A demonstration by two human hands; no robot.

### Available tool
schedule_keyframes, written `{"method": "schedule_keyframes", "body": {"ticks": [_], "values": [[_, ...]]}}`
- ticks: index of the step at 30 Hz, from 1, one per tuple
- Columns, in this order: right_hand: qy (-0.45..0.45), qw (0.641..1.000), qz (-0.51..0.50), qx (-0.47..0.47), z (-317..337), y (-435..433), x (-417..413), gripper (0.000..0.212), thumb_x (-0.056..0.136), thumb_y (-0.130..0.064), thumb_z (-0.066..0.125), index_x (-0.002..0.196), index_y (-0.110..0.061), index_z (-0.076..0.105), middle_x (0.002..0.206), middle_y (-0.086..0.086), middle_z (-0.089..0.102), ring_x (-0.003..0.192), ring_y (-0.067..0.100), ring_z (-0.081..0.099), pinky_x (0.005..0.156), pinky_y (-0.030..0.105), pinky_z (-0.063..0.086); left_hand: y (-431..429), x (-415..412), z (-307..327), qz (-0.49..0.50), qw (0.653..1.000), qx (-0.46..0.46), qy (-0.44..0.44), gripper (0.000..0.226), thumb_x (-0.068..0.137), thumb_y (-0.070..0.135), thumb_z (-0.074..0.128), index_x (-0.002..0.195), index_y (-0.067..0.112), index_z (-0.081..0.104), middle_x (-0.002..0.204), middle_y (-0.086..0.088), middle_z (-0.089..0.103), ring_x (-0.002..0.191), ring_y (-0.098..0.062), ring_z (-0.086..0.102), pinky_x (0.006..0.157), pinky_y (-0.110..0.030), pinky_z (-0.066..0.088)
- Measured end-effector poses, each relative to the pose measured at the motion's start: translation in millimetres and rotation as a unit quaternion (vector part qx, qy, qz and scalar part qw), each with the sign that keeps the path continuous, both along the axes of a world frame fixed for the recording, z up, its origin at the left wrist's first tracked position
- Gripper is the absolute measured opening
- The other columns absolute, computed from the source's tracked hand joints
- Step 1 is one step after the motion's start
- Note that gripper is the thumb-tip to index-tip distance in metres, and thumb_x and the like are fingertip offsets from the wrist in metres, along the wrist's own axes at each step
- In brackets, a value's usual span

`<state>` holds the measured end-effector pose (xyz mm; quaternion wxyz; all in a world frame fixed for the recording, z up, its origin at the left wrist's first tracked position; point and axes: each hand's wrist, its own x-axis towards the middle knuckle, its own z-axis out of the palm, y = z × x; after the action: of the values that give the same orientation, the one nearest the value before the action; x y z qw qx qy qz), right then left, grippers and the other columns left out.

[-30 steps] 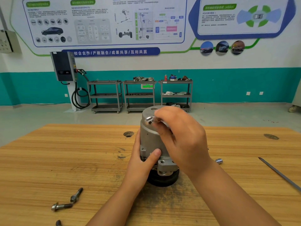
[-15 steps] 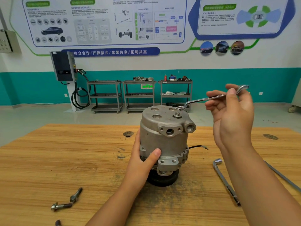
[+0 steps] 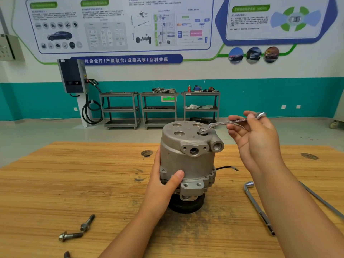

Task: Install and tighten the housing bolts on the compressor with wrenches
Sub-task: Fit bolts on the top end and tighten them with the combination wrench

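A grey metal compressor (image 3: 186, 155) stands upright on its black pulley in the middle of the wooden workbench (image 3: 74, 183). My left hand (image 3: 163, 187) grips its lower left side, thumb across the front. My right hand (image 3: 255, 138) holds a silver ring wrench (image 3: 229, 122) by its far end, to the right of the compressor top. The wrench's ring sits on a bolt head (image 3: 202, 130) on the housing's top face. Three loose bolts (image 3: 78, 229) lie on the bench at the lower left.
An L-shaped socket wrench (image 3: 259, 207) and a long thin metal bar (image 3: 323, 202) lie on the bench to the right. A black wire (image 3: 227, 167) trails from the compressor. Tool carts (image 3: 160, 108) stand by the far wall.
My right hand swung the wrench handle from over the compressor top out to the right, then lowered the ring onto the bolt head. My left hand stayed in place.
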<state>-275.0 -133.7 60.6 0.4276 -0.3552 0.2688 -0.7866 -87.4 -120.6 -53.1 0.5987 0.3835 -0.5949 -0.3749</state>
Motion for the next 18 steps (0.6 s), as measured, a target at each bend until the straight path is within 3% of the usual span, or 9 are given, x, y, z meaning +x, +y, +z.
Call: {"method": "schedule_keyframes", "body": {"ticks": [3, 6, 11, 14, 18], "values": [[0.003, 0.998, -0.062, -0.002, -3.3, 0.9, 4.8, 0.019, 0.104, -0.015, 0.032, 0.090, -0.017, 0.045, 0.069, 0.003, 0.067, 0.047, 0.012, 0.060, 0.047, 0.021, 0.048, -0.1, 0.1, 0.2, 0.005, 1.000, 0.005, -0.005, 0.071, 0.062, 0.064, 0.066, 0.118, 0.075, 0.023, 0.110, 0.054, 0.047, 0.104, 0.027, 0.047, 0.073, 0.002, 0.041], [-0.008, 0.986, -0.153, -0.064, -10.3, 6.8, 17.5, 0.020, 0.101, -0.013, 0.030, 0.085, -0.017, 0.041, 0.062, -0.002, 0.066, 0.041, 0.014, 0.051, 0.044, 0.021, 0.042, 0.2, -0.1, 0.9, 0.006, 1.000, 0.006, -0.006, 0.070, 0.062, 0.064, 0.065, 0.117, 0.074, 0.022, 0.108, 0.056, 0.046, 0.103, 0.028, 0.047, 0.072, 0.003, 0.041], [0.002, 0.963, -0.217, -0.161, -16.7, 14.1, 32.3, 0.012, 0.090, -0.011, 0.037, 0.080, -0.018, 0.041, 0.062, -0.001, 0.063, 0.040, 0.014, 0.047, 0.045, 0.022, 0.039, -0.8, 0.4, -1.3, 0.007, 1.000, 0.010, -0.001, 0.070, 0.071, 0.053, 0.067, 0.121, 0.069, 0.022, 0.108, 0.055, 0.047, 0.103, 0.027, 0.048, 0.072, 0.002, 0.041], [0.085, 0.931, -0.257, -0.244, -20.2, 15.9, 34.8, 0.016, 0.093, -0.010, 0.036, 0.084, -0.023, 0.041, 0.071, 0.005, 0.060, 0.042, 0.013, 0.046, 0.048, 0.024, 0.039, -1.1, 1.1, -2.1, 0.013, 1.000, 0.013, -0.001, 0.068, 0.072, 0.052, 0.067, 0.120, 0.070, 0.022, 0.108, 0.055, 0.047, 0.102, 0.028, 0.047, 0.071, 0.003, 0.040], [0.234, 0.862, -0.274, -0.356, -24.5, 17.9, 40.3, 0.016, 0.093, -0.011, 0.037, 0.086, -0.024, 0.044, 0.078, 0.011, 0.056, 0.051, 0.021, 0.049, 0.052, 0.032, 0.042, -1.7, 2.9, -1.5, 0.024, 0.999, 0.020, 0.003, 0.066, 0.061, 0.068, 0.064, 0.111, 0.082, 0.025, 0.111, 0.053, 0.048, 0.105, 0.026, 0.048, 0.073, 0.000, 0.043]]}}
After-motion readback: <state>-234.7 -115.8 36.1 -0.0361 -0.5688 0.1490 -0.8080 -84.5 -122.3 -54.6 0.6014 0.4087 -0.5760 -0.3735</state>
